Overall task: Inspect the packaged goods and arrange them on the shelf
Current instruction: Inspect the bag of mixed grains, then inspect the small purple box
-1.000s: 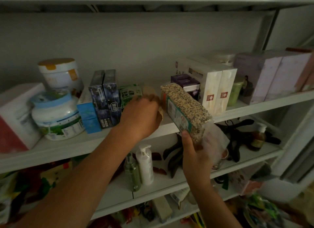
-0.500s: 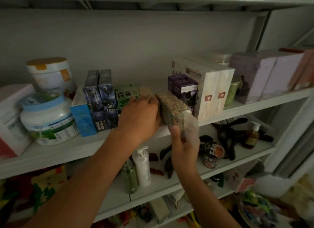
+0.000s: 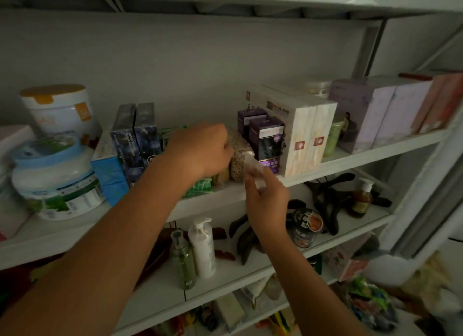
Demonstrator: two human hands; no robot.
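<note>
Grain packet (image 3: 238, 158): mid-frame, standing on edge on the upper shelf (image 3: 375, 153). It sits in the gap between a green packet (image 3: 200, 187) on its left and the purple boxes (image 3: 268, 145) on its right. Narrow face outward, likely so it fits the slot and lines up with the row of boxed goods.

Right hand (image 3: 265, 198): just below and right of the packet, thumb and fingers pinched on the clear plastic flap at its near end. Reads as steering the packet in by its tail, the one part clear of the neighbours.

Left hand (image 3: 200, 150): left of the packet, fingers curled, knuckles against its flank. Fingertips hidden, so cannot tell whether it grips the packet or something beside it. Probably bracing the neighbours aside.

Packet's look: tight brick-shaped block, speckled pale and dark like mixed grain or seed, in clear film that is loose and crinkled at the near end. Firm body, slippery wrap, I'd judge. Label unreadable; light dim.
</note>
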